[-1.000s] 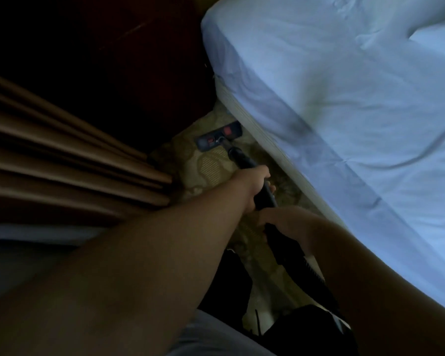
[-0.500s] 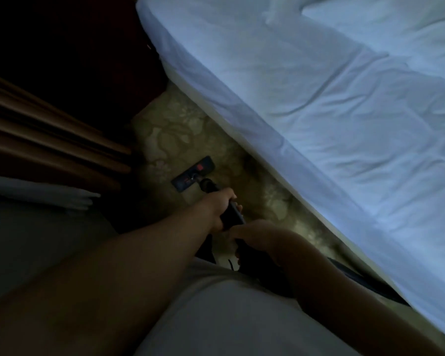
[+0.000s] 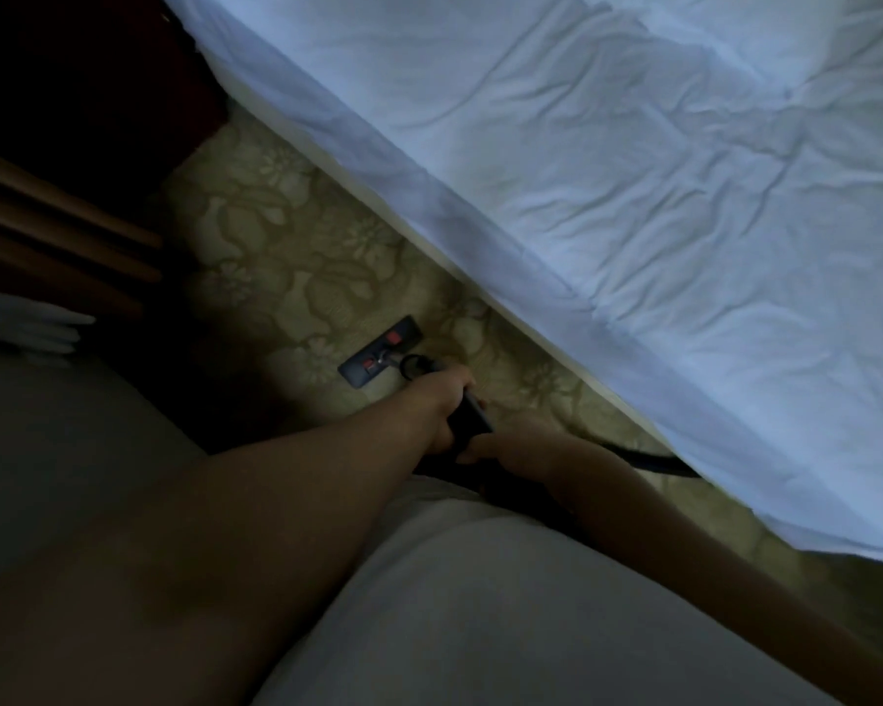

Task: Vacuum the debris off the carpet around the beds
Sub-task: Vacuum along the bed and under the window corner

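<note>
Two outstretched arms, left hand (image 3: 447, 400) ahead of right hand (image 3: 518, 445), gripping vacuum wand (image 3: 467, 412)

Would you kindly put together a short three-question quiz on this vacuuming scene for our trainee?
1. True or false: the vacuum head lies on the white sheet.
2. The left hand and right hand both grip the wand. Which is nearer the head? A) left B) right C) level
3. Fill in: the carpet has a ___ pattern.
Key: 1 false, it lies on the carpet beside the sheet; 2 A; 3 floral.
</note>
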{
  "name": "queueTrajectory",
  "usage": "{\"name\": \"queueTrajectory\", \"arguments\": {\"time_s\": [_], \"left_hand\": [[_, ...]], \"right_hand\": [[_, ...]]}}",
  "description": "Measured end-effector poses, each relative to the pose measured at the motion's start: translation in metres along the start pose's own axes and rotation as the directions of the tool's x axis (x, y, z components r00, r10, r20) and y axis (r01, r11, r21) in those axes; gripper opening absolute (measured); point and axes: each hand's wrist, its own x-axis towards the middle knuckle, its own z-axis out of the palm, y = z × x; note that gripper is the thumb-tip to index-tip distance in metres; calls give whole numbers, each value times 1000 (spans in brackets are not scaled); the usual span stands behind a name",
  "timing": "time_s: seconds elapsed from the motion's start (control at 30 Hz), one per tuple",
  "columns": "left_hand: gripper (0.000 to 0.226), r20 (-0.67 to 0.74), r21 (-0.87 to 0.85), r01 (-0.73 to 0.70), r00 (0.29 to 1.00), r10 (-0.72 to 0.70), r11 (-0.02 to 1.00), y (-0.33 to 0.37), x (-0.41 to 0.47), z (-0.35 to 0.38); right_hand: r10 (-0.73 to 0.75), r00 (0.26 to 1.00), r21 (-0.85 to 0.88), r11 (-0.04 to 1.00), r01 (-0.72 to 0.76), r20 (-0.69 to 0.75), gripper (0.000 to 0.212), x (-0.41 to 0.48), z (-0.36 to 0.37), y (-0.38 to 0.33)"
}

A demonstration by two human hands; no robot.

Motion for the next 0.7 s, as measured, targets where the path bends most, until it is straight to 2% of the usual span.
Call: {"name": "queueTrajectory", "arguments": {"time_s": [0.1,0.17,0.3,0.43,0.57,0.7], "left_hand": [[26,-4,79,20,1000,-20,997,-29,3,18],[30,-5,68,13,1000,-13,998,-49,5,22],[27,13,-30,-27,1000,27,999,-78,-8,24],[17,19,-53,-76,997,77,996,-96,-9,47],[19,-4,-60,-64,998,64,996,-124,1,93],[17,-60,-87,-101,994,96,991,-172,18,172]], "right_hand": [[25,999,123,992,-21,-27,42,-13,4,42],[15,999,161,987,-7,-44,44,-25,7,62],[-16,999,42,999,17,-40,50,-43,12,80],[-50,998,35,998,52,-38,34,-54,-6,100],[-60,998,54,997,61,-17,39,-53,-38,148],[-50,998,92,995,45,44,40,-53,-92,223]]}}
